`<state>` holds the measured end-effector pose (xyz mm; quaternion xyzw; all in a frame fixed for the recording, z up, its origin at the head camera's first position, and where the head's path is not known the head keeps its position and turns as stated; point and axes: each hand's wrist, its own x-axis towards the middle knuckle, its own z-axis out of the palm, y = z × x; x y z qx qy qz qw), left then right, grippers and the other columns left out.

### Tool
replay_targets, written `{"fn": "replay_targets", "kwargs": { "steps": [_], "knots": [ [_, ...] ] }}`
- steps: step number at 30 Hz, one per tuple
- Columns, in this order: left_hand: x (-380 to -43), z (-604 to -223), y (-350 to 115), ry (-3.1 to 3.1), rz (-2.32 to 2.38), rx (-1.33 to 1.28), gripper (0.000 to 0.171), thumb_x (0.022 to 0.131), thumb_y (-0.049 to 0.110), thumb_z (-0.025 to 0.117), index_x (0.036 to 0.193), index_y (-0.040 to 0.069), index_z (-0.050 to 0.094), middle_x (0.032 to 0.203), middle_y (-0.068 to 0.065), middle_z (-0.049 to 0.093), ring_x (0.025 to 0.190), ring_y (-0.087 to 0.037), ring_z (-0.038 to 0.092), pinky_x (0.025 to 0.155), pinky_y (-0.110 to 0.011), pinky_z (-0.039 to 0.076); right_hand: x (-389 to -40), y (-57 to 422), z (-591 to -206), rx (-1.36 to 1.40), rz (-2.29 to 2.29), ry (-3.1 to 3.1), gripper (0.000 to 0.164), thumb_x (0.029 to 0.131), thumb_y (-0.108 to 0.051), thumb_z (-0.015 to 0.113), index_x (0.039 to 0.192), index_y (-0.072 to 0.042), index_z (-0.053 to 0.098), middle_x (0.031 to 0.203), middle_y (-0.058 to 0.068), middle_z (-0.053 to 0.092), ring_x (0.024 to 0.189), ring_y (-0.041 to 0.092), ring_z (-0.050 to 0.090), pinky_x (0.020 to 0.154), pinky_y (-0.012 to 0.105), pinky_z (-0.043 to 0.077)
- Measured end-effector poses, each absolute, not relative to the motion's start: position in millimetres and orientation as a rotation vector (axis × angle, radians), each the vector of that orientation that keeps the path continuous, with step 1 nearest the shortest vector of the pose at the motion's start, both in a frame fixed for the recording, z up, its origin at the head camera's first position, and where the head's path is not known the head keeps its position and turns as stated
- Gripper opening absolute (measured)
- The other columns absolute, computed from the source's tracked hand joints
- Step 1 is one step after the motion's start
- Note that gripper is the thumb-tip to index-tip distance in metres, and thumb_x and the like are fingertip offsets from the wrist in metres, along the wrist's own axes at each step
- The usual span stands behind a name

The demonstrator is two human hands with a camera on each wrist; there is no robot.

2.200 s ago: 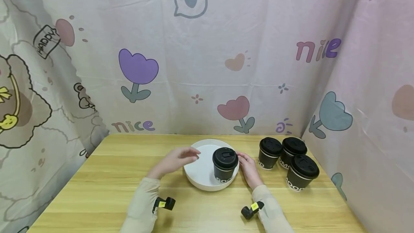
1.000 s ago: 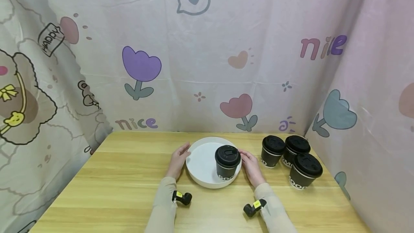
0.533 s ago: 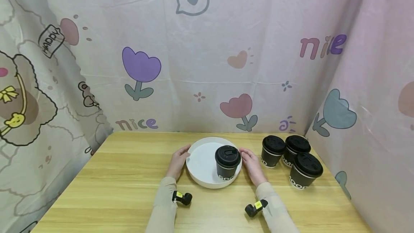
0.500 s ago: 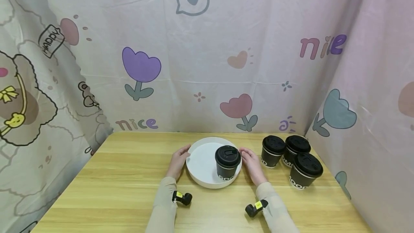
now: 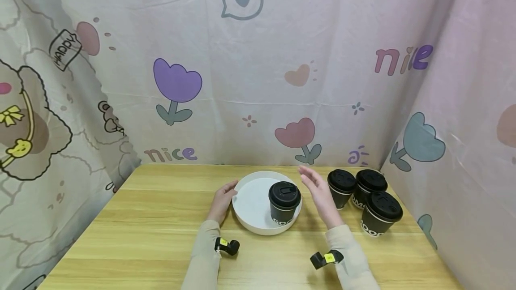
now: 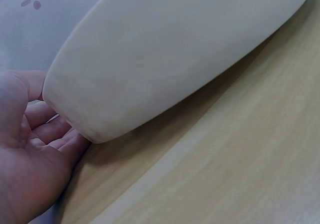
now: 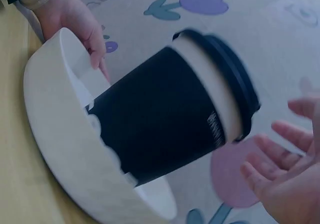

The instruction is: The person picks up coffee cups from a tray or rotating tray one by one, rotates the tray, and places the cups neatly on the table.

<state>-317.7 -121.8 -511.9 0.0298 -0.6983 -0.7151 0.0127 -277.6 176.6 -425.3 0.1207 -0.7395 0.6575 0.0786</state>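
Note:
A round white plate (image 5: pixel 251 202) with a raised rim sits on the table, a black lidded paper coffee cup (image 5: pixel 283 204) upright on its right side. My left hand (image 5: pixel 221 201) grips the plate's left edge, the thumb at the rim; the left wrist view shows the other fingers (image 6: pixel 55 131) against the lower side. To the right of the plate, my right hand (image 5: pixel 321 195) is raised, holding nothing, its fingers extended and slightly bent. In the right wrist view this hand (image 7: pixel 290 169) is apart from the coffee cup (image 7: pixel 160 114), near its lid.
Three more black lidded cups stand grouped at the table's right: one (image 5: pixel 341 187) partly behind my right hand, one (image 5: pixel 368 185) at the back and one (image 5: pixel 380 214) nearest me. A printed cloth (image 5: pixel 242 79) hangs behind the wooden table (image 5: pixel 161 218).
My left hand came in from above the plate to its left edge. My right hand has let go of the plate's right side and lifted up and away. The cup stays on the plate.

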Motion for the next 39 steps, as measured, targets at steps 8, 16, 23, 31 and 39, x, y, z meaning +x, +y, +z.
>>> {"fn": "replay_targets", "kwargs": {
  "steps": [8,16,23,31,39],
  "knots": [
    [-320,-514,-122,-2.180,-2.211,0.098,0.048,0.093,0.004,0.051,0.141,0.001,0.049,0.148,-0.020,0.047,0.139,-0.034,0.041,0.116,-0.046,0.036,-265,164,-417,0.742,1.547,-2.396,0.062,0.088,-0.019,0.071,0.144,-0.012,0.046,0.150,0.015,0.044,0.141,0.036,0.037,0.117,0.056,0.030],
    [-320,-515,-121,-2.167,-2.221,0.125,0.049,0.091,0.003,0.051,0.140,0.000,0.050,0.147,-0.020,0.048,0.138,-0.034,0.043,0.115,-0.045,0.038,-263,157,-424,0.814,1.372,-2.553,0.081,0.074,-0.030,0.084,0.145,-0.025,0.045,0.155,0.007,0.037,0.144,0.031,0.032,0.116,0.059,0.028],
    [-321,-515,-122,-2.165,-2.220,0.122,0.049,0.092,0.003,0.050,0.140,0.001,0.050,0.147,-0.019,0.048,0.139,-0.033,0.042,0.116,-0.045,0.037,-265,154,-428,0.855,1.317,-2.593,0.087,0.071,-0.024,0.087,0.146,-0.020,0.044,0.155,0.013,0.035,0.142,0.036,0.033,0.113,0.064,0.030],
    [-320,-514,-121,-2.163,-2.235,0.108,0.049,0.091,0.002,0.050,0.141,0.000,0.049,0.148,-0.020,0.047,0.139,-0.034,0.042,0.116,-0.046,0.036,-264,153,-428,0.837,1.316,-2.607,0.084,0.072,-0.025,0.086,0.145,-0.023,0.045,0.152,0.009,0.039,0.138,0.034,0.040,0.111,0.061,0.034],
    [-320,-513,-121,-2.154,-2.233,0.114,0.050,0.091,0.002,0.050,0.141,0.000,0.048,0.147,-0.020,0.047,0.138,-0.033,0.043,0.115,-0.045,0.037,-265,153,-431,0.807,1.323,-2.610,0.084,0.071,-0.026,0.086,0.145,-0.024,0.046,0.152,0.009,0.040,0.138,0.033,0.041,0.112,0.058,0.034]
  ]
}}
